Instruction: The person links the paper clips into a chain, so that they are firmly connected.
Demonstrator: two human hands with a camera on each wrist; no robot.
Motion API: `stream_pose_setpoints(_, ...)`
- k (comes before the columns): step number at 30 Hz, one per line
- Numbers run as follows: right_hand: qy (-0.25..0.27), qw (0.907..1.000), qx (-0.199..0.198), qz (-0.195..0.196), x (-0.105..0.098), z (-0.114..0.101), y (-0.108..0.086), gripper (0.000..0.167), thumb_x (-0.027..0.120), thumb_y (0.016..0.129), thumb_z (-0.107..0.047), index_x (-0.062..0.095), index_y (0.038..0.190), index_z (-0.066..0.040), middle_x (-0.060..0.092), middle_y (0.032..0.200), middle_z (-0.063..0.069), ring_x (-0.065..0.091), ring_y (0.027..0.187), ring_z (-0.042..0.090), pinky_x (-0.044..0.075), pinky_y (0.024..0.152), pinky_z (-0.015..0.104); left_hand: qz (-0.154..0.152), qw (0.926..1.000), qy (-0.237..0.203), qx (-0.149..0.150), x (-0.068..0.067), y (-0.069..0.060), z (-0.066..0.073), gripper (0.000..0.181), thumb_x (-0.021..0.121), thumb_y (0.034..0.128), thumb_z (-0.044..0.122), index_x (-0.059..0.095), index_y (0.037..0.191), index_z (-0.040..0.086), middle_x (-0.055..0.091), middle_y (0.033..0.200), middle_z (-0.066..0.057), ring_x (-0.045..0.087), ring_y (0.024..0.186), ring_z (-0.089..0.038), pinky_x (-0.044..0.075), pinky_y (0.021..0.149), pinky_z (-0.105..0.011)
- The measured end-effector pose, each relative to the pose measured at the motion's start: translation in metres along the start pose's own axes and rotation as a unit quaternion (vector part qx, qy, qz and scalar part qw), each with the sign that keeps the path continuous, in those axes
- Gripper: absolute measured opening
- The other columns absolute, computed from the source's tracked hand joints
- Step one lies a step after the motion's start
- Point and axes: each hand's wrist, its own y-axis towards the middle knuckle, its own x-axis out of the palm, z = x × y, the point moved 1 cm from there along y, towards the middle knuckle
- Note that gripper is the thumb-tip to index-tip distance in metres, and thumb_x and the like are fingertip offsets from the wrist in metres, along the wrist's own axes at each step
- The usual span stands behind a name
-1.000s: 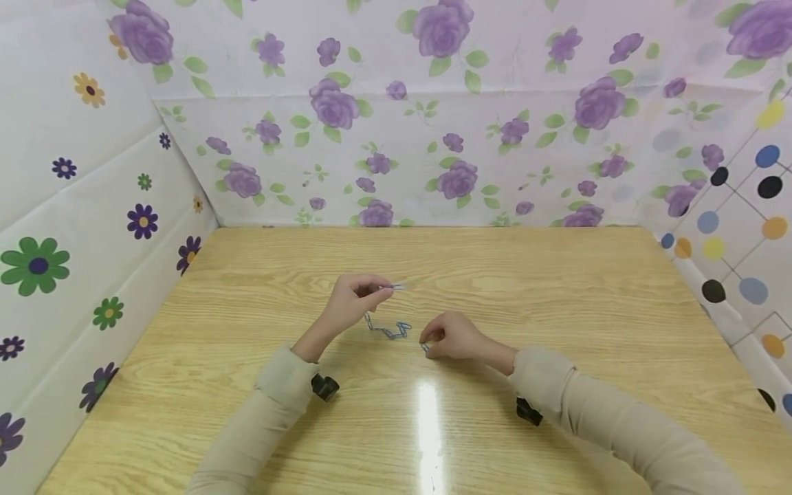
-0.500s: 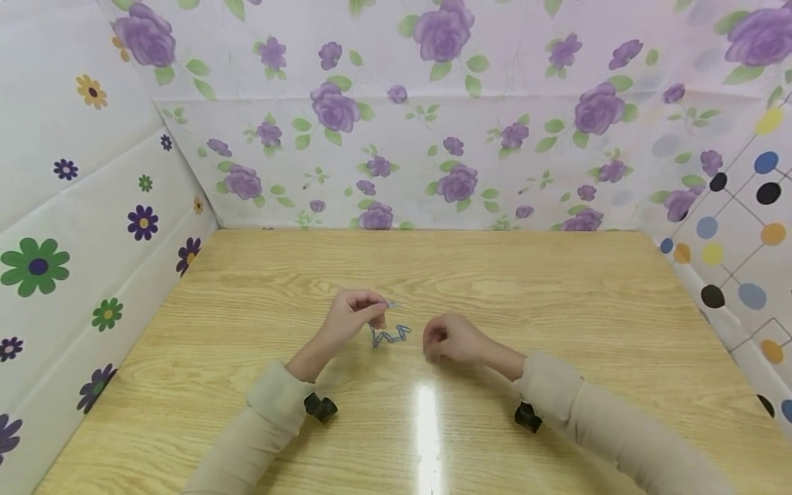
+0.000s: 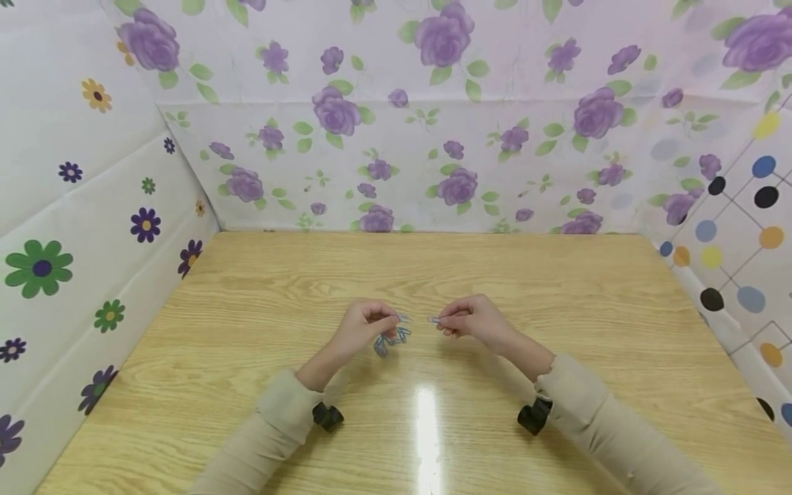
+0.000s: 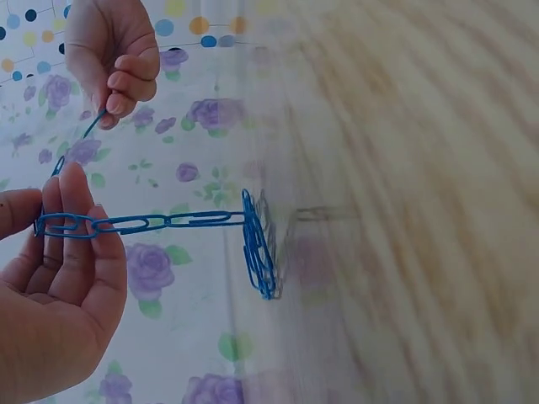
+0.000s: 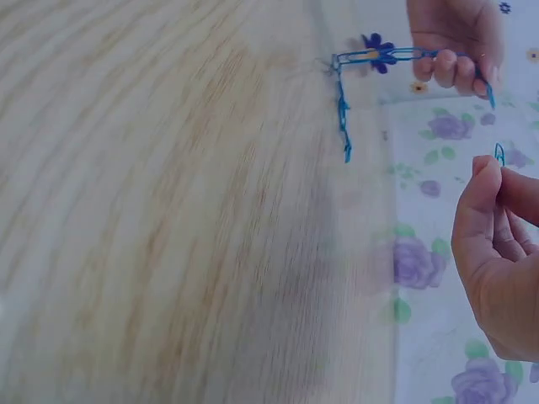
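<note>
My left hand (image 3: 365,326) pinches the end clip of a blue paper clip chain (image 4: 202,220) between thumb and forefinger. From those fingers the chain hangs down, and its lower part lies bunched on the wooden table, as the right wrist view also shows. Across a small gap, my right hand (image 3: 479,322) pinches a single blue paper clip (image 3: 434,320), whose tip points toward the left hand. The end clip in the left hand points back at it. In the right wrist view the loose clip's looped end (image 5: 499,155) sticks out past the fingertips. The two clips are apart.
The wooden table (image 3: 526,268) spreads around both hands, with a bright light reflection near the front. Flower-patterned cloth (image 3: 396,137) stands along the back edge, with patterned cloth at both sides. A small black camera (image 3: 328,416) sits on each wrist.
My right hand has risen from the table with a paper clip and turned toward the left hand. My left hand has come lower and slightly right, and the chain has bunched up below it.
</note>
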Motion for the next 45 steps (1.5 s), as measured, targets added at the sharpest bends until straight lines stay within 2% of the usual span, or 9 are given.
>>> stream_pose_setpoints(6, 0.003, 0.9994, 0.019, 0.030, 0.004, -0.004, -0.001, 0.015, 0.061, 0.084, 0.000, 0.062, 0.094, 0.011, 0.063, 0.078, 0.007, 0.058, 0.069, 0.017, 0.052, 0.069, 0.038, -0.026, 0.9989, 0.036, 0.015, 0.010, -0.005, 0.025, 0.011, 0.052, 0.0886, -0.004, 0.060, 0.087, -0.012, 0.061, 0.077, -0.026, 0.059, 0.073, -0.043, 0.048, 0.071, -0.051)
stream_pose_setpoints(8, -0.006, 0.9990, 0.019, 0.040, 0.005, -0.005, -0.001, 0.015, 0.061, 0.084, 0.000, 0.063, 0.094, 0.011, 0.062, 0.078, 0.006, 0.057, 0.068, 0.016, 0.052, 0.068, 0.037, -0.026, 0.9987, 0.041, 0.017, 0.011, -0.006, 0.027, 0.011, 0.052, 0.0884, -0.004, 0.060, 0.088, -0.011, 0.061, 0.077, -0.026, 0.058, 0.074, -0.047, 0.048, 0.071, -0.052)
stream_pose_setpoints(12, 0.014, 0.9987, 0.028, 0.041, 0.007, -0.006, 0.000, 0.017, 0.060, 0.084, 0.001, 0.062, 0.097, 0.012, 0.062, 0.082, 0.007, 0.056, 0.067, 0.014, 0.052, 0.067, 0.034, -0.014, 0.9974, 0.061, 0.035, 0.011, -0.002, 0.018, 0.009, 0.055, 0.0855, -0.005, 0.062, 0.086, -0.011, 0.063, 0.074, -0.021, 0.059, 0.070, -0.044, 0.050, 0.065, -0.047)
stream_pose_setpoints(16, 0.055, 0.9968, 0.042, 0.039, 0.011, -0.006, 0.002, 0.020, 0.059, 0.084, 0.002, 0.061, 0.100, 0.014, 0.062, 0.083, 0.008, 0.056, 0.067, 0.013, 0.050, 0.064, 0.027, -0.009, 0.9918, 0.101, 0.079, 0.013, 0.004, 0.003, 0.007, 0.059, 0.0828, -0.004, 0.065, 0.082, -0.008, 0.064, 0.072, -0.014, 0.061, 0.064, -0.027, 0.051, 0.060, -0.035)
stream_pose_setpoints(20, 0.103, 0.9926, 0.050, 0.041, 0.015, -0.008, 0.003, 0.023, 0.059, 0.084, 0.004, 0.057, 0.102, 0.018, 0.061, 0.076, 0.006, 0.056, 0.064, 0.012, 0.049, 0.060, 0.022, -0.025, 0.9782, 0.148, 0.144, 0.015, 0.006, -0.002, 0.007, 0.060, 0.0829, -0.002, 0.066, 0.080, -0.005, 0.065, 0.072, -0.010, 0.059, 0.063, -0.013, 0.051, 0.062, -0.029)
stream_pose_setpoints(24, 0.130, 0.9892, 0.056, 0.039, 0.017, -0.012, 0.002, 0.024, 0.058, 0.084, 0.005, 0.055, 0.103, 0.020, 0.061, 0.074, 0.005, 0.056, 0.061, 0.011, 0.048, 0.058, 0.020, -0.035, 0.9632, 0.188, 0.189, 0.017, 0.007, -0.004, 0.007, 0.060, 0.0827, -0.002, 0.066, 0.079, -0.004, 0.066, 0.073, -0.007, 0.059, 0.062, -0.010, 0.050, 0.060, -0.024)
stream_pose_setpoints(36, 0.153, 0.9856, 0.054, 0.046, 0.022, -0.017, -0.001, 0.013, 0.056, 0.086, 0.003, 0.060, 0.094, 0.013, 0.060, 0.071, 0.005, 0.054, 0.058, 0.010, 0.047, 0.056, 0.020, -0.003, 0.9321, 0.262, 0.250, 0.020, 0.007, 0.002, 0.007, 0.061, 0.0776, -0.003, 0.065, 0.073, 0.000, 0.065, 0.069, -0.004, 0.057, 0.060, -0.008, 0.048, 0.057, -0.019)
stream_pose_setpoints(43, 0.156, 0.9847, 0.055, 0.056, 0.023, -0.017, -0.001, 0.015, 0.055, 0.086, 0.004, 0.058, 0.095, 0.015, 0.059, 0.070, 0.005, 0.053, 0.057, 0.010, 0.047, 0.054, 0.019, 0.008, 0.9039, 0.308, 0.297, 0.022, 0.007, 0.008, 0.007, 0.060, 0.0771, -0.001, 0.065, 0.074, 0.002, 0.065, 0.070, -0.004, 0.058, 0.060, -0.009, 0.048, 0.057, -0.018)
stream_pose_setpoints(45, 0.153, 0.9851, 0.056, 0.054, 0.024, -0.017, -0.001, 0.017, 0.055, 0.086, 0.004, 0.057, 0.097, 0.017, 0.059, 0.069, 0.005, 0.053, 0.057, 0.009, 0.047, 0.054, 0.019, 0.012, 0.9002, 0.313, 0.303, 0.022, 0.007, 0.008, 0.006, 0.060, 0.0761, -0.002, 0.064, 0.073, 0.002, 0.065, 0.069, -0.004, 0.058, 0.059, -0.009, 0.048, 0.055, -0.019)
